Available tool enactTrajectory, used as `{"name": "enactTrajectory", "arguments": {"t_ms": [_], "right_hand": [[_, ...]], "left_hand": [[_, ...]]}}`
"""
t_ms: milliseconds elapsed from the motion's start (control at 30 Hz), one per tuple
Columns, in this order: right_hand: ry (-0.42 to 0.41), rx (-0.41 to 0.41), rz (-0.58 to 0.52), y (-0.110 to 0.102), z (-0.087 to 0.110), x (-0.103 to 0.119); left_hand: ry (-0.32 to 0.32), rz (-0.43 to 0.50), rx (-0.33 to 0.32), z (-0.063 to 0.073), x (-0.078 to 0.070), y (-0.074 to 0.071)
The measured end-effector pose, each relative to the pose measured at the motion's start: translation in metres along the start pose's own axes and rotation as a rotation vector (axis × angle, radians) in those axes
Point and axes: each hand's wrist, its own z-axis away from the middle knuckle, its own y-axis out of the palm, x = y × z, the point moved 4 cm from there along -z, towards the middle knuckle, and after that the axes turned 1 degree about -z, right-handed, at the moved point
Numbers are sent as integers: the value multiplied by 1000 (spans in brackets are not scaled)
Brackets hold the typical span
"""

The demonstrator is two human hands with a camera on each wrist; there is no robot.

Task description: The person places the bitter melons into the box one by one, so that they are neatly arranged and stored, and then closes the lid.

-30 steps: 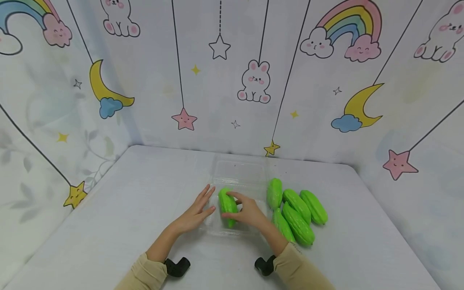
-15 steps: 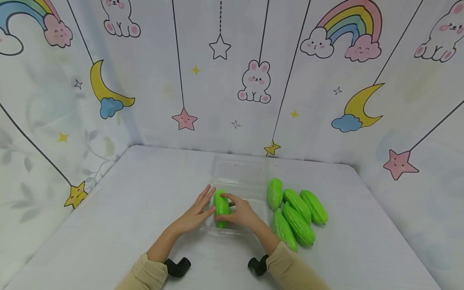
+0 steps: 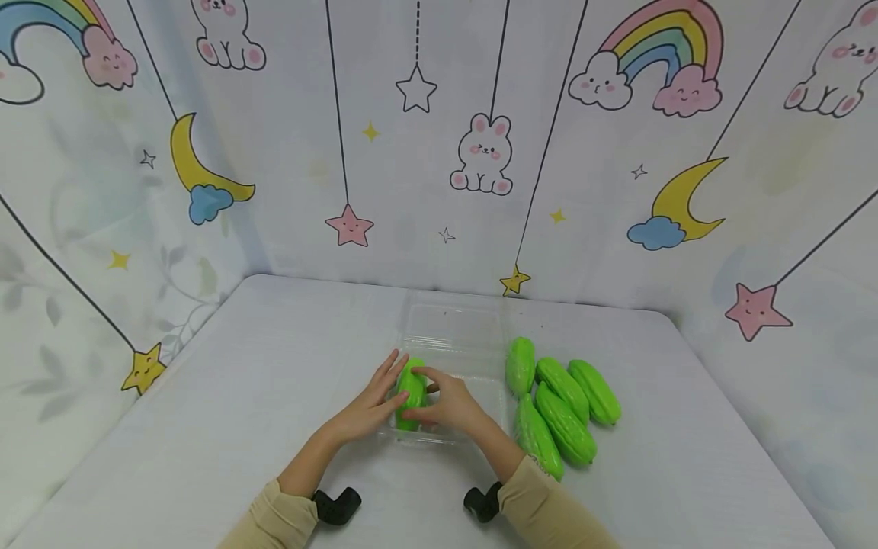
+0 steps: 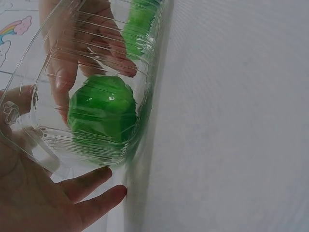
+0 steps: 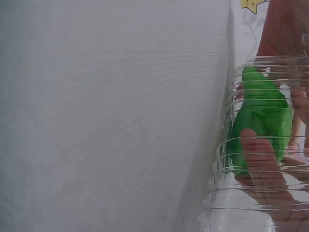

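Bright green gourd (image 3: 414,390), kinda shiny, ridged, tapers at 1 end. From where I'm at it's lengthwise front-to-back inside clear plastic box (image 3: 488,398), right by L wall. Box see-thru w/ ribbed sides, lid (image 3: 453,324) open on far side.

Bright green on the bitter gourds (image 3: 565,425), white across the desk (image 3: 652,473), beige sleeves (image 3: 277,515), and the white curtain (image 3: 411,160) flaunts rainbows (image 3: 675,36), yellow moons (image 3: 672,197), pink stars (image 3: 349,226)!

Left fingers (image 3: 385,371) straight, spread; right fingers (image 3: 432,374) curved, pinching.
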Motion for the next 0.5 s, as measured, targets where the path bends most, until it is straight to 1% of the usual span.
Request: {"name": "enactTrajectory", "arguments": {"t_ms": [267, 500], "right_hand": [[11, 7, 5, 1, 1, -2], [42, 24, -32, 0, 3, -2]], "left_hand": [[-6, 3, 3, 0, -2, 0], [-10, 4, 6, 1, -3, 0]]}}
